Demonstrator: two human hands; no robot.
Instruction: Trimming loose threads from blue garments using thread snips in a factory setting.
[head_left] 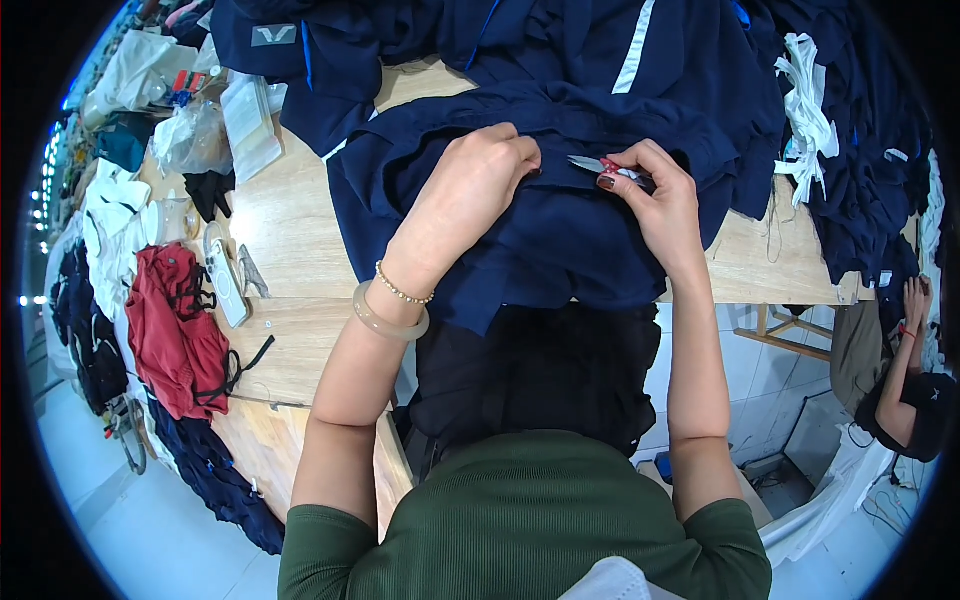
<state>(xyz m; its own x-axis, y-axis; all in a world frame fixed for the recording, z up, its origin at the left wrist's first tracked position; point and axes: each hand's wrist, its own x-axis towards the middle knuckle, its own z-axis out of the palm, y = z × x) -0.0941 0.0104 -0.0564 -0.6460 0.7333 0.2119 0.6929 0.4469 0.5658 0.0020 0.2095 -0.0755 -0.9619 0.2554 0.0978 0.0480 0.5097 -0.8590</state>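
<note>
A navy blue garment (580,240) lies spread over the near edge of the wooden table, its lower part hanging toward my lap. My left hand (490,165) pinches the cloth near an opening in it, fingertips closed and curled downward. In my right hand (655,195) is a small pair of scissors (588,162) with red on the handle. Their pointed metal blades aim left, toward my left fingertips, with a short gap between. The handle is partly hidden by my thumb and fingers.
More navy garments (540,45) are heaped at the far side. White fabric strips (808,105) lie on the right. Leftward are a red cloth bag (180,330), a pale phone (226,275) and plastic bags (195,135). A co-worker (910,400) is at the far right.
</note>
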